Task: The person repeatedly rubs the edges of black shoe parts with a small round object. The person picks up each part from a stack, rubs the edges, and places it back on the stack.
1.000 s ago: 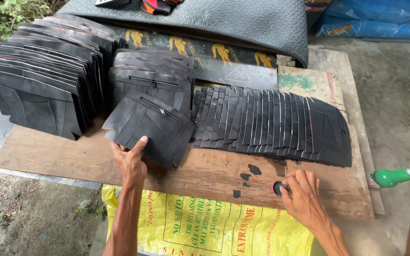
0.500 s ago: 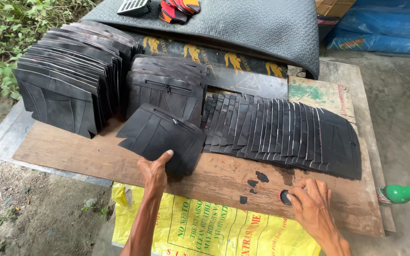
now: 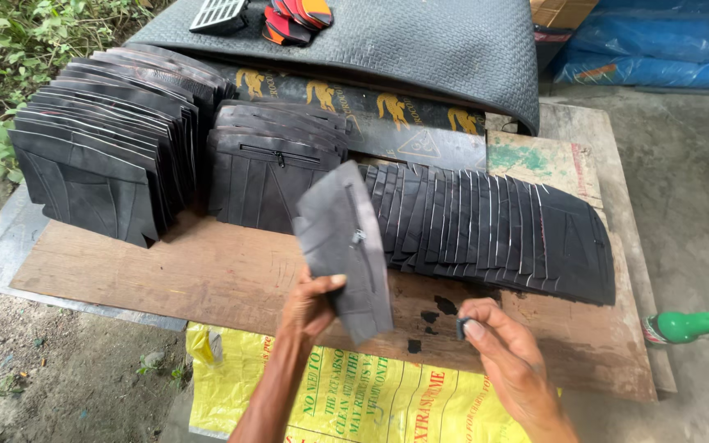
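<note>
My left hand [image 3: 309,308] grips the lower edge of a black zippered fabric piece [image 3: 345,246] and holds it tilted above the wooden board [image 3: 207,279]. My right hand [image 3: 506,357] pinches a small dark scrap [image 3: 460,327] between thumb and fingers, just above several small black bits [image 3: 432,316] lying on the board. A fanned row of black pieces [image 3: 494,226] lies behind both hands. Two upright stacks of similar black pieces stand at the left [image 3: 104,148] and at the centre [image 3: 276,160].
A yellow printed sack [image 3: 354,398] hangs under the board's near edge. A green bottle with a white cap [image 3: 687,325] lies at the right. A large grey textured mat [image 3: 404,45] covers the back, with small coloured items on it. Plants grow at the far left.
My left hand has lifted one black zippered piece off the board and tilted it up. My right hand has picked up a small dark scrap from the board.
</note>
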